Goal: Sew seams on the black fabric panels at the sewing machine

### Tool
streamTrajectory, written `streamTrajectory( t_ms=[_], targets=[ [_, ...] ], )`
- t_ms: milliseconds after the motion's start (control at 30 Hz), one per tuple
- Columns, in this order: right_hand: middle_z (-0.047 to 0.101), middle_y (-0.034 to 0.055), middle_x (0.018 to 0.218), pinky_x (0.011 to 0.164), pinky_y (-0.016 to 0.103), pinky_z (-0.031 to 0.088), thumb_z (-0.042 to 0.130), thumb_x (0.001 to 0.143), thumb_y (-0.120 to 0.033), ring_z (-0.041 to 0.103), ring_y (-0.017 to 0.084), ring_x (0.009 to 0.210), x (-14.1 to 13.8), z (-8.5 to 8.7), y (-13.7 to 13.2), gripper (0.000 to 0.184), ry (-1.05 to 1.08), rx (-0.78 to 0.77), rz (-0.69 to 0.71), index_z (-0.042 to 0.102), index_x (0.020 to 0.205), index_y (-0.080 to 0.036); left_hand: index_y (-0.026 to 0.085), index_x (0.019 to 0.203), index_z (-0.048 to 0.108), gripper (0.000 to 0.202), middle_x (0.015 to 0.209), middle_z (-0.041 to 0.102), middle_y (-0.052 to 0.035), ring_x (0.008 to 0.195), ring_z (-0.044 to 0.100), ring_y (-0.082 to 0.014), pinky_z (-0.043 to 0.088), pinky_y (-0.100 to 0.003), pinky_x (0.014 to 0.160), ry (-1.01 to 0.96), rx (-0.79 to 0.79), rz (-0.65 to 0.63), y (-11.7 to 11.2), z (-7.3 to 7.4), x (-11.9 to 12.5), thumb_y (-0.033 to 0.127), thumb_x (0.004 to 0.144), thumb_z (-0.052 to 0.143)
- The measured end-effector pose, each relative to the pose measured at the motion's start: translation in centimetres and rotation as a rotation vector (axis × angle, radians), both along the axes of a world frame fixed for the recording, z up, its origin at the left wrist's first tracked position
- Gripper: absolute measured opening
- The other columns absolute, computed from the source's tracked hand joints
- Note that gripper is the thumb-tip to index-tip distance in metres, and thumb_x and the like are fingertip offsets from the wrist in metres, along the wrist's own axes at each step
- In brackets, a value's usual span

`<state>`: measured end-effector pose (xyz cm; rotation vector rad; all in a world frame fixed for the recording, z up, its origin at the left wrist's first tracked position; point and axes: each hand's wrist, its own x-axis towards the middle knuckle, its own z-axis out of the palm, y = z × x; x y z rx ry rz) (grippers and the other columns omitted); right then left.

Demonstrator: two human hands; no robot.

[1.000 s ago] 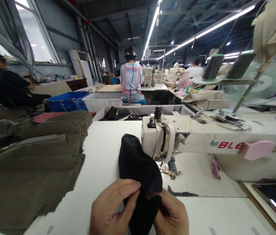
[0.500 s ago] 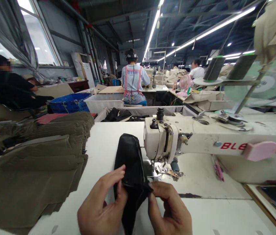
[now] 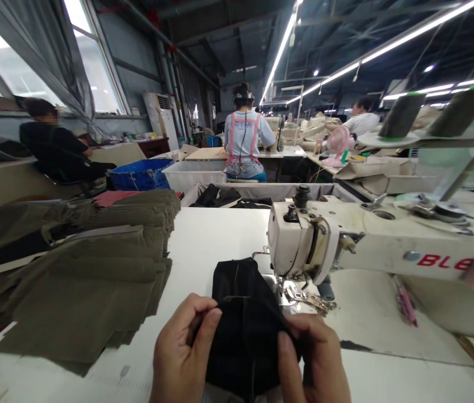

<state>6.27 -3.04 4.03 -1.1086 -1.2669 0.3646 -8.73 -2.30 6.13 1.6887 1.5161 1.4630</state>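
A black fabric piece (image 3: 245, 319) with seams down its middle is spread between my two hands, over the white table in front of the sewing machine (image 3: 299, 240). My left hand (image 3: 188, 347) pinches its left edge between thumb and forefinger. On the opposite edge, my right hand (image 3: 314, 355) grips the cloth, thumb on top and fingers partly hidden beneath it. The far end of the cloth lies just left of the presser foot (image 3: 304, 294), apart from the needle area as far as I can see.
Stacked olive fabric pieces (image 3: 89, 291) cover the table's left side. Pink thread snips (image 3: 407, 305) lie on the machine bed. Behind the table stands a bin (image 3: 316, 192) of dark cloth. Thread cones (image 3: 402, 115) rise at right. Several people sit further back.
The black fabric has been turned and spread wider, now showing its seamed face. Both hands have shifted their hold to its sides. The view has swung slightly left.
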Motion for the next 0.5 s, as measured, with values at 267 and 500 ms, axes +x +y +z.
streamTrajectory(
  t_ms=[267,500],
  targets=[
    [0.047,-0.0022,0.057,0.051,0.023,0.034,0.058,0.079,-0.050,0.045,0.014,0.055,2.7,2.9,1.2,0.035,0.123,-0.537,0.447,0.061,0.062,-0.019,0.017,0.067,0.055,0.031,0.060,0.045,0.0014,0.057,0.042,-0.0115,0.035,-0.019,0.052,-0.240,-0.167,-0.071,-1.2,0.8,0.3,0.044,0.083,0.054],
    [0.060,-0.0008,0.067,0.055,0.022,0.040,0.051,0.087,-0.032,0.055,0.014,0.060,2.1,3.0,0.0,0.018,-0.064,-0.155,0.282,0.062,0.077,-0.023,0.019,0.073,0.058,0.033,0.063,0.051,0.0006,0.061,0.048,-0.0130,0.039,-0.019,0.055,-0.236,-0.285,-0.190,-1.9,0.9,0.7,0.050,0.082,0.052]
  ],
)
